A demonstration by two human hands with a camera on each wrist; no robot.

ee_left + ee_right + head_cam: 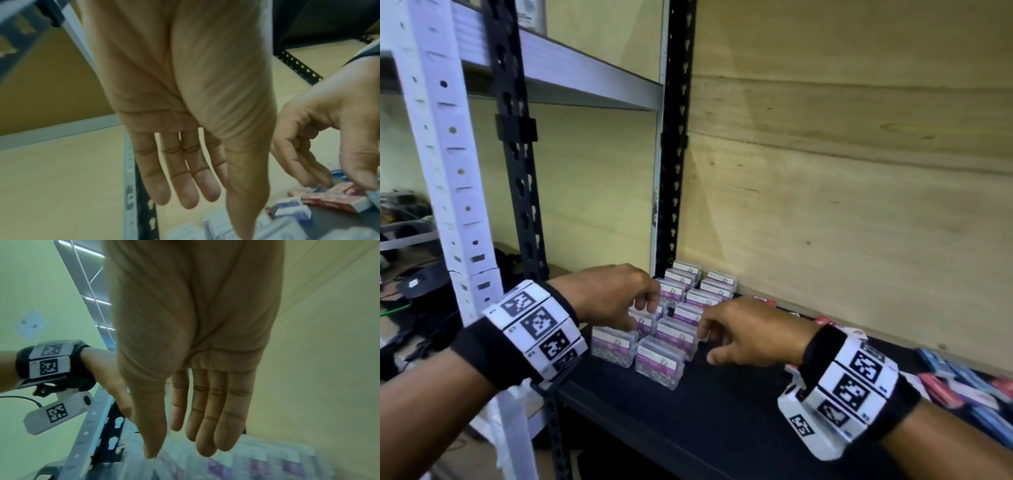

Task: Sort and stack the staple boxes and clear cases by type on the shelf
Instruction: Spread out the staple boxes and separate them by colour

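Observation:
Several clear cases (659, 361) with purple labels stand in two rows at the left end of the black shelf (722, 411); they show blurred in the right wrist view (257, 464). My left hand (647, 303) hovers over the left row, fingers straight and holding nothing (185, 186). My right hand (709, 342) sits just right of the right row, its fingers relaxed and empty (195, 434). Red, blue and pink staple boxes (945, 390) lie loose at the shelf's right end, and also appear in the left wrist view (329, 201).
A plywood back wall (859, 171) closes the shelf behind. A black slotted upright (674, 137) stands at the back left corner, and a white upright (448, 171) at the front left. Bare black shelf surface lies in front of the cases.

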